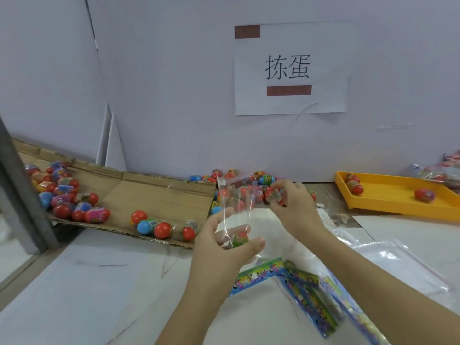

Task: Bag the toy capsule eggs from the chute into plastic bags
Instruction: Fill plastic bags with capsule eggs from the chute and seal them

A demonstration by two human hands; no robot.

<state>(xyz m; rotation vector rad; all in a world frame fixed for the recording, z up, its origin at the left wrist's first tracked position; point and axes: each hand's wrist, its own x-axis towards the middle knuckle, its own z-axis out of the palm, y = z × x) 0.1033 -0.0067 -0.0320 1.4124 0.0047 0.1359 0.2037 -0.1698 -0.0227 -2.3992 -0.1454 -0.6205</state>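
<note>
Head view: early in fill, left hand (pixel 221 247) curled round plastic bag (pixel 236 202) holding one egg (pixel 240 239) at bottom, right hand (pixel 296 207) pinching second egg (pixel 275 195) at bag mouth, many eggs (pixel 64 195) waiting on cardboard chute (pixel 154 190).

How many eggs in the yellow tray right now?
3. Two eggs lie side by side in the far-left corner of the yellow tray; a third egg sits alone toward its right. None seem hidden.

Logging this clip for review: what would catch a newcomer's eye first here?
At centre, the left hand holds a clear plastic bag with one egg inside; the right hand grips another egg near its mouth. Red and blue eggs litter the cardboard chute at left; a yellow tray sits far right.
</note>
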